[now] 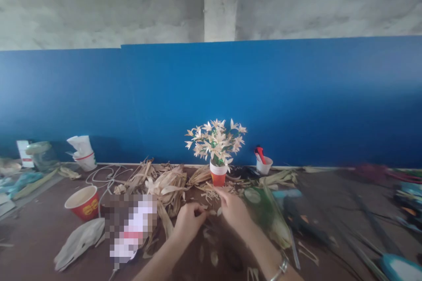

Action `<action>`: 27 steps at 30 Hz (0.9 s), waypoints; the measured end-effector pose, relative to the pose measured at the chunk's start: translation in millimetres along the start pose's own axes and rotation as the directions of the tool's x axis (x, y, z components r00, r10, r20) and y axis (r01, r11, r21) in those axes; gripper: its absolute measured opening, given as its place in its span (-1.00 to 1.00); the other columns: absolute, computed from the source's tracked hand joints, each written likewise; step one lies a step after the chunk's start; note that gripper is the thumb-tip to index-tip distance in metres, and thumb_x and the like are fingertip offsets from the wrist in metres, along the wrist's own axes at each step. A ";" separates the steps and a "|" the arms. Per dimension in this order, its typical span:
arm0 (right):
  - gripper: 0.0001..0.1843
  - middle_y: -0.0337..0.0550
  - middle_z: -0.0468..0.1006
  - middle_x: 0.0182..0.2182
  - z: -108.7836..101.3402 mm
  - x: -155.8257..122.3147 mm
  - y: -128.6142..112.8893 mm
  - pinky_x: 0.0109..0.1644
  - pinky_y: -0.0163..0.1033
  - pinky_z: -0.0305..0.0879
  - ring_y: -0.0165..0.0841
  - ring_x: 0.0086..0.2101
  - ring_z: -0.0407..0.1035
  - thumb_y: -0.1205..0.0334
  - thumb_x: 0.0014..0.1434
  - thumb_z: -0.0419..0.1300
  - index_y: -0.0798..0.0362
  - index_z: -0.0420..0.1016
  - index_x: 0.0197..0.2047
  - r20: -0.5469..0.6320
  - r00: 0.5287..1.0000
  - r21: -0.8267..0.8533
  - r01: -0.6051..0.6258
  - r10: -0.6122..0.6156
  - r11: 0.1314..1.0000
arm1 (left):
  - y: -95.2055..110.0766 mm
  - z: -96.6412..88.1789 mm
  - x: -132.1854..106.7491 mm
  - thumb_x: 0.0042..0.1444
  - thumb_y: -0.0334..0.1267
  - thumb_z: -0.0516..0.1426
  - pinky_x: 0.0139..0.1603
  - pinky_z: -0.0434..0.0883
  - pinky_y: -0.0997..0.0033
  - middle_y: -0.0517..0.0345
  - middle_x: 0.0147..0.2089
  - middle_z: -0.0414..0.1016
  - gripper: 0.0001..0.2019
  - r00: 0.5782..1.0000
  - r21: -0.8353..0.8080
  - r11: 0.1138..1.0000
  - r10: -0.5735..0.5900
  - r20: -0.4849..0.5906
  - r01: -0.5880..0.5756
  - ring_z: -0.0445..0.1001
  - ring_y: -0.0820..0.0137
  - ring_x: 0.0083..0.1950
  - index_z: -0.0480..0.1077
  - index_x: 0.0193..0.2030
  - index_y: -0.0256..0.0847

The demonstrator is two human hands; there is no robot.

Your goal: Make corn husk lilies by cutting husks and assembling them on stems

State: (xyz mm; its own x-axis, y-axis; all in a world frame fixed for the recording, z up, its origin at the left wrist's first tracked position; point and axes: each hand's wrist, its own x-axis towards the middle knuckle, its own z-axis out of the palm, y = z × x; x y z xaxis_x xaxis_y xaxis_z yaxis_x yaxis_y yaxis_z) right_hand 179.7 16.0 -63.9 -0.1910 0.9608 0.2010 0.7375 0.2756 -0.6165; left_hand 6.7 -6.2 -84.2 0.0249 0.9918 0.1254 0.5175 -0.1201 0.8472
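At the far left edge of the worktop (39, 228) stands a glass jar (41, 154), and next to it, against the back edge, a stack of white cups (84, 154). Nearer to me sits a red paper cup (84, 203), with a pale cloth (79, 240) lying in front of it towards the front edge. A white cord (104, 174) loops behind the red cup. Right of that, a heap of dried husks (166, 184) spreads across the middle.

My left hand (187, 221) rests just in front of that heap. It is curled closed, with the fingertips drawn together at a small husk scrap (211, 212) that lies between my two hands. The blur hides whether I actually grip it.

My right hand (234, 209) is just beside it, across the scrap. Its fingers are bent and reach forward to the shredded husk strips (211, 189) at the foot of an orange-and-white cup (218, 174). I cannot tell whether this hand pinches anything. A bracelet (281, 268) sits on its wrist. The cup holds a bunch of husk flowers (216, 139) and stands just behind my fingertips, near the back edge.

Loose husk petals (214, 258) lie below my hands. Further right, a small white cup (263, 165) holds a red tool (260, 153), and a green bundle (268, 213) lies beside my right forearm.
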 end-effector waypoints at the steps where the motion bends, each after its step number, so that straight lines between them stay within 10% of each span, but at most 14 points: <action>1: -0.42 -0.18 0.49 0.03 1.2 -0.3 -0.7 0.07 -0.22 0.28 -0.28 0.01 0.39 0.49 0.14 -0.06 -0.13 0.33 0.17 0.005 1.000 -0.001 -0.001 0.001 1.000 | 0.9 0.6 -1.5 -0.09 -0.28 0.17 -0.39 0.18 0.44 0.17 -0.56 0.48 -0.85 1.000 0.068 0.998 0.006 0.007 -0.006 0.39 0.34 -0.45 0.45 -0.62 -0.21; 5: -0.44 -0.15 0.51 0.01 -0.2 0.4 -1.2 0.04 -0.24 0.29 -0.28 -0.01 0.41 0.48 0.14 -0.06 -0.11 0.36 0.15 -0.003 1.000 0.013 -0.006 0.006 1.000 | 10.6 -5.7 -10.0 -0.05 -0.39 0.13 -0.23 0.23 0.39 0.10 -0.37 0.52 -0.89 0.985 0.283 0.944 0.150 0.083 -0.167 0.42 0.29 -0.26 0.49 -0.46 -0.19; 10: -0.49 -0.12 0.53 -0.01 -5.4 3.7 1.5 0.07 -0.23 0.27 -0.29 -0.02 0.42 0.46 0.15 -0.04 -0.05 0.40 0.13 -0.044 0.999 0.074 0.006 -0.003 0.997 | 26.3 -13.1 -23.6 -0.05 -0.31 0.20 -0.10 0.22 0.31 0.08 -0.28 0.49 -0.95 0.827 0.402 0.759 0.309 0.469 -0.512 0.36 0.24 -0.13 0.52 -0.43 -0.14; 14: -0.50 -0.09 0.54 -0.02 -5.7 4.2 2.6 0.07 -0.22 0.28 -0.28 -0.03 0.42 0.45 0.16 -0.05 -0.02 0.40 0.12 -0.054 0.998 0.083 0.028 -0.024 0.996 | 28.7 -6.3 -27.6 0.03 -0.31 0.15 -0.06 0.20 0.25 0.02 -0.29 0.51 -0.90 0.778 0.455 0.659 0.343 0.527 -0.599 0.36 0.22 -0.12 0.51 -0.40 -0.18; 22: -0.51 -0.06 0.55 -0.05 -1.3 7.0 7.2 0.09 -0.19 0.27 -0.28 -0.04 0.42 0.45 0.14 -0.04 0.01 0.44 0.09 -0.044 0.998 0.133 0.049 -0.043 0.990 | 18.9 -16.6 -8.1 -0.04 -0.39 0.09 -0.29 0.27 0.41 0.08 -0.40 0.52 -0.86 0.969 0.161 0.961 0.202 0.140 -0.223 0.43 0.31 -0.32 0.49 -0.44 -0.22; 27: -0.52 -0.01 0.53 -0.04 -3.1 5.7 0.7 0.05 -0.19 0.27 -0.26 -0.06 0.42 0.41 0.14 -0.06 0.08 0.44 0.08 -0.036 0.998 0.174 0.061 -0.055 0.983 | 10.3 -14.4 0.0 -0.07 -0.42 0.09 -0.30 0.32 0.42 0.07 -0.34 0.60 -0.76 0.996 -0.095 0.994 0.063 0.056 -0.058 0.49 0.28 -0.32 0.54 -0.27 -0.22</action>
State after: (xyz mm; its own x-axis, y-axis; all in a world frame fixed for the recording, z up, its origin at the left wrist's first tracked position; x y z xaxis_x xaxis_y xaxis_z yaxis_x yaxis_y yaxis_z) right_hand 181.2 21.6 -60.8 -0.2076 0.9424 0.2623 0.6009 0.3345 -0.7260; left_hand -0.3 -8.0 -68.0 0.1055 0.9831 0.1498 0.4313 -0.1810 0.8839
